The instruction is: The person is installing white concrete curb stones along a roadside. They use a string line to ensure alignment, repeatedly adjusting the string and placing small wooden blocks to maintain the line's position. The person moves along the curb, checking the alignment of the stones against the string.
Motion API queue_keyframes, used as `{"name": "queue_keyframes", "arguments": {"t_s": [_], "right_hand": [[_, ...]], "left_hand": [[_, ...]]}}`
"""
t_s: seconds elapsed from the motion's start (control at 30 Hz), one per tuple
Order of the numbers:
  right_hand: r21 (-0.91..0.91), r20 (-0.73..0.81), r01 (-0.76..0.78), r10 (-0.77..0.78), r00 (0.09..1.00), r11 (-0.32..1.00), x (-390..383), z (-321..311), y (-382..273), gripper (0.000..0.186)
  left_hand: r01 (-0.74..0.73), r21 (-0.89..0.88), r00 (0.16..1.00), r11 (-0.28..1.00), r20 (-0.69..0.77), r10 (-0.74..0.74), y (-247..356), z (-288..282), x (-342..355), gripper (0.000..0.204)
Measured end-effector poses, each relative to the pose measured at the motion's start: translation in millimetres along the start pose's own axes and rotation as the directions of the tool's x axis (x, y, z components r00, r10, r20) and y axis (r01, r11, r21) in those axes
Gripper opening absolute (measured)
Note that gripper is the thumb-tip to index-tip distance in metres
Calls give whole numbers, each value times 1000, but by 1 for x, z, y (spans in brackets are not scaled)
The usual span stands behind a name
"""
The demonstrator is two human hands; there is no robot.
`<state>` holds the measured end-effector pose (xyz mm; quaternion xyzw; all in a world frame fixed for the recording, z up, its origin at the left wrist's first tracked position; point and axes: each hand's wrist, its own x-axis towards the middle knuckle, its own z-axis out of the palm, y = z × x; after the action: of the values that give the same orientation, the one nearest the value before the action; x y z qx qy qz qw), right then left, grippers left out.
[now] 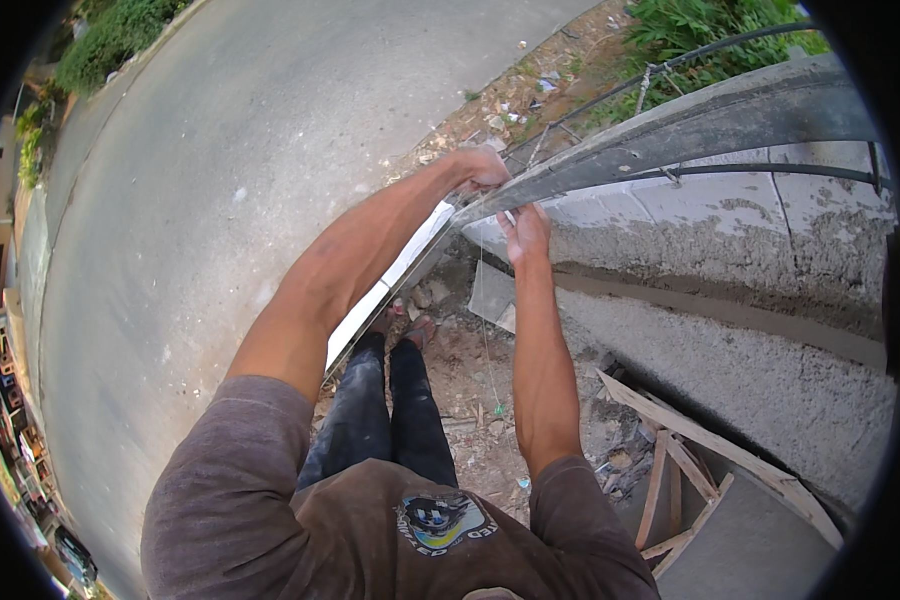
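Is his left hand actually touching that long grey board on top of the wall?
Touching. The head view shows the left hand wrapped over the end of the grey board, fingers on its edge.

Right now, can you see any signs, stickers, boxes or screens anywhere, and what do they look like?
Printed badge: on the chest of the person's brown shirt, bottom middle; roundish, dark blue and grey with yellowish lettering along its lower edge.
No packages, signs or screens can be made out elsewhere; the far left edge is too blurred to tell.
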<state>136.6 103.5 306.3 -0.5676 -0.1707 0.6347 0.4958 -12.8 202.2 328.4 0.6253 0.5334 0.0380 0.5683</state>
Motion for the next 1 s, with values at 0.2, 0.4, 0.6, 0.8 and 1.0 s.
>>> {"name": "queue_keyframes", "arguments": {"t_s": [0.2, 0.4, 0.6, 0.8, 1.0], "right_hand": [[-101, -87, 44, -53, 995, 994, -1, 10, 4, 21], [-652, -26, 456, -619, 785, 606, 12, -14, 27, 20], [-736, 106, 461, -588, 802, 495, -13, -22, 17, 17], [-766, 425, 602, -527, 737, 224, -22, -36, 2, 19], [-604, 273, 254, -104, 956, 755, -17, -40, -15, 20]], "left_hand": [[72, -278, 997, 958, 61, -57, 0, 0, -3, 24], [85, -468, 991, 879, 135, -24, -3, -4, -18, 15], [15, -594, 997, 804, 73, 35, -22, 2, -49, 13], [-34, -627, 999, 778, -44, 9, -66, 41, -55, 16], [-36, -657, 990, 753, -125, -63, -78, 81, -40, 22]]}}
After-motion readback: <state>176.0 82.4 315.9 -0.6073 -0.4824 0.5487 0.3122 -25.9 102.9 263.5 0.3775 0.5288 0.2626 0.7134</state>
